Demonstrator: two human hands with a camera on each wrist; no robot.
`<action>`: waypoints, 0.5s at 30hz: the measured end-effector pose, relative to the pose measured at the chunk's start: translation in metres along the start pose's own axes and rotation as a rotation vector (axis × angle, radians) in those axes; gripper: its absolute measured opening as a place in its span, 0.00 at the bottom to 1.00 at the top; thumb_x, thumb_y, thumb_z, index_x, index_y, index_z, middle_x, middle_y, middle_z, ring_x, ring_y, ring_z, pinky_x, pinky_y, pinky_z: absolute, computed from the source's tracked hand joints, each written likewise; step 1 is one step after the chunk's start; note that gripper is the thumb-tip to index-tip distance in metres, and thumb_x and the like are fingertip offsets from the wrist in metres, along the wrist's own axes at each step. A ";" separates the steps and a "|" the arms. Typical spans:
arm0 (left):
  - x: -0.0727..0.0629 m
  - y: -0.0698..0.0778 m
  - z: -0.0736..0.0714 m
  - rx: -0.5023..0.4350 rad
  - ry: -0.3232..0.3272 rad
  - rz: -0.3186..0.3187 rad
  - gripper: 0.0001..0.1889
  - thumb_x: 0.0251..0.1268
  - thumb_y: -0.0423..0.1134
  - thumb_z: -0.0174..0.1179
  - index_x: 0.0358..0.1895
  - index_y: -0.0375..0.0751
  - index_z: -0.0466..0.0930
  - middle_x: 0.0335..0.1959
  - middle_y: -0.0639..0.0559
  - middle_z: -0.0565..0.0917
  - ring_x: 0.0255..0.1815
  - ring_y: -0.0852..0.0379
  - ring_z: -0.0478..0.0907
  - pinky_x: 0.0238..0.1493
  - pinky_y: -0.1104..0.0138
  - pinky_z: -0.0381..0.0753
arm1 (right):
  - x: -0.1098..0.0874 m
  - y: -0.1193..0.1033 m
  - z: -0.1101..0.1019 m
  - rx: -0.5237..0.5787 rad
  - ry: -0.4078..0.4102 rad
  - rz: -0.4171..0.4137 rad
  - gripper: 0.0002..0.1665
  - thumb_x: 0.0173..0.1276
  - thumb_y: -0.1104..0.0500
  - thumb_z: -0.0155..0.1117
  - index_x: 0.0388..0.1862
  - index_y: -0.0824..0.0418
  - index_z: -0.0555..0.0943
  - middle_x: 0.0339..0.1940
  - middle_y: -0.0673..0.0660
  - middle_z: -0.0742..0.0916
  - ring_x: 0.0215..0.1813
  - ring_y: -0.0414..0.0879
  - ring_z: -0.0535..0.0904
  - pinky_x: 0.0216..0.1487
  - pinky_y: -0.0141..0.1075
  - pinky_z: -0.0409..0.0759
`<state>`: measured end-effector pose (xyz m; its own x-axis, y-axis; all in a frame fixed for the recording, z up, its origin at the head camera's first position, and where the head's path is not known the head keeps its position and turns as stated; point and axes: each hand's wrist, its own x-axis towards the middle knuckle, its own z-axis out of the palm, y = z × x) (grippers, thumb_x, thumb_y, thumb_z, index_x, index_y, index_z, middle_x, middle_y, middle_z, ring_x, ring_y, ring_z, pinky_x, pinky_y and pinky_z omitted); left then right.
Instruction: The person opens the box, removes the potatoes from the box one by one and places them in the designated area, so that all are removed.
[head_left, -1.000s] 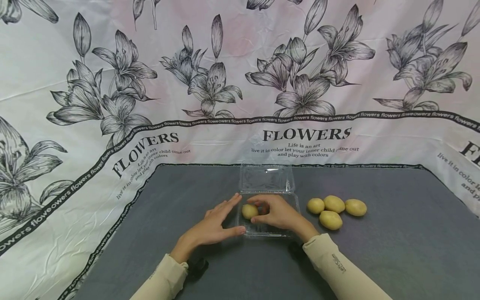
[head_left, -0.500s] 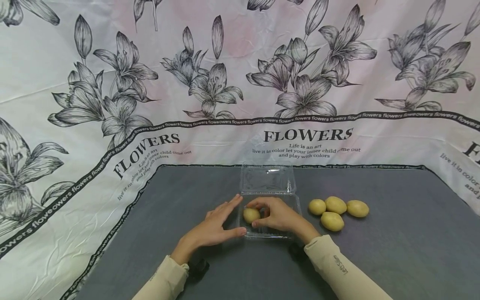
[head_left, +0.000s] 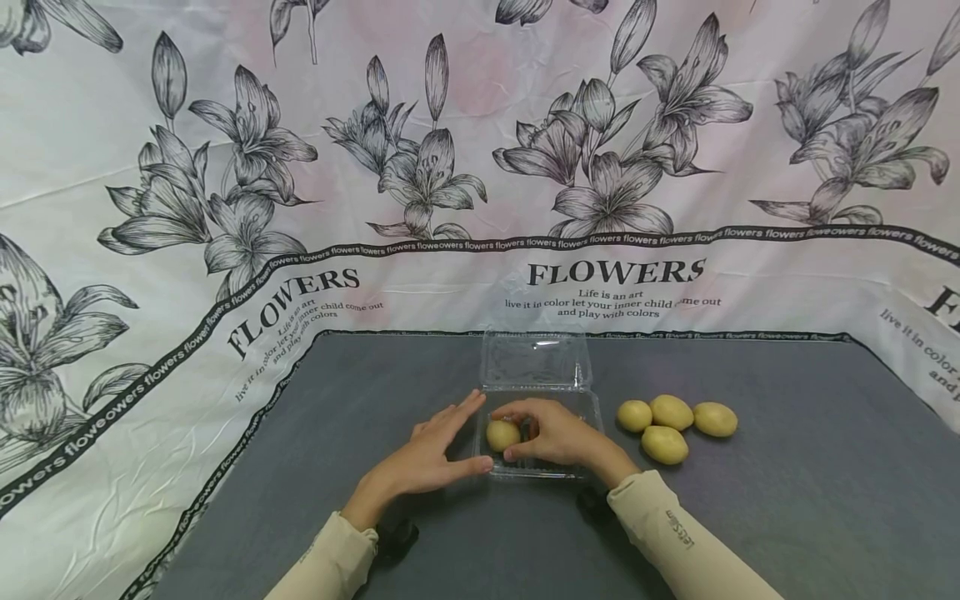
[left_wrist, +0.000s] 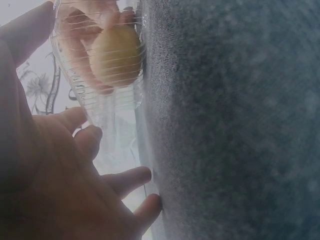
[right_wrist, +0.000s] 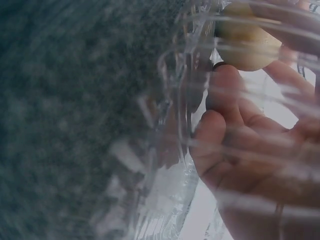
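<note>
A clear plastic clamshell box (head_left: 536, 474) lies on the dark table, its lid (head_left: 534, 364) folded back. Inside its left part is a yellow potato (head_left: 503, 436), also seen through the ribbed wall in the left wrist view. My right hand (head_left: 553, 433) reaches in from the right and holds this potato between thumb and fingers. Spread wide, my left hand (head_left: 431, 454) has fingertips and thumb right at the box's left side. In the right wrist view the potato (right_wrist: 247, 42) shows at the top, partly covered by a finger or thumb.
To the right of the box sit several more potatoes (head_left: 664, 445) close together on the dark table (head_left: 360, 375). A white flower-printed cloth (head_left: 450, 283) hangs behind the table and along its left and right sides.
The right hand and potato have shifted slightly down toward the box's front. My left hand keeps its place at the left side. The whole head view has moved a little.
</note>
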<state>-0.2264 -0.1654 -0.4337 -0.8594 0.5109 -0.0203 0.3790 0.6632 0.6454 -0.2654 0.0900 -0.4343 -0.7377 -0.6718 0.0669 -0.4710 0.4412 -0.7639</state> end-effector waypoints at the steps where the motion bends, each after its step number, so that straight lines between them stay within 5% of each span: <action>1: 0.000 0.000 0.000 0.002 0.000 -0.002 0.48 0.67 0.67 0.60 0.84 0.64 0.44 0.85 0.64 0.44 0.85 0.39 0.45 0.74 0.30 0.45 | 0.000 0.000 0.000 0.005 -0.004 0.001 0.34 0.64 0.57 0.77 0.68 0.59 0.78 0.57 0.63 0.84 0.26 0.40 0.77 0.32 0.33 0.79; 15: 0.000 0.000 0.001 0.004 0.008 -0.001 0.48 0.67 0.67 0.60 0.84 0.64 0.45 0.85 0.64 0.45 0.85 0.38 0.45 0.74 0.30 0.46 | -0.002 -0.001 0.000 0.020 -0.021 -0.019 0.33 0.64 0.59 0.76 0.68 0.61 0.78 0.55 0.63 0.85 0.23 0.36 0.75 0.30 0.33 0.79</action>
<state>-0.2267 -0.1651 -0.4345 -0.8626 0.5057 -0.0145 0.3795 0.6659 0.6423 -0.2637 0.0907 -0.4340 -0.7180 -0.6926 0.0684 -0.4754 0.4163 -0.7750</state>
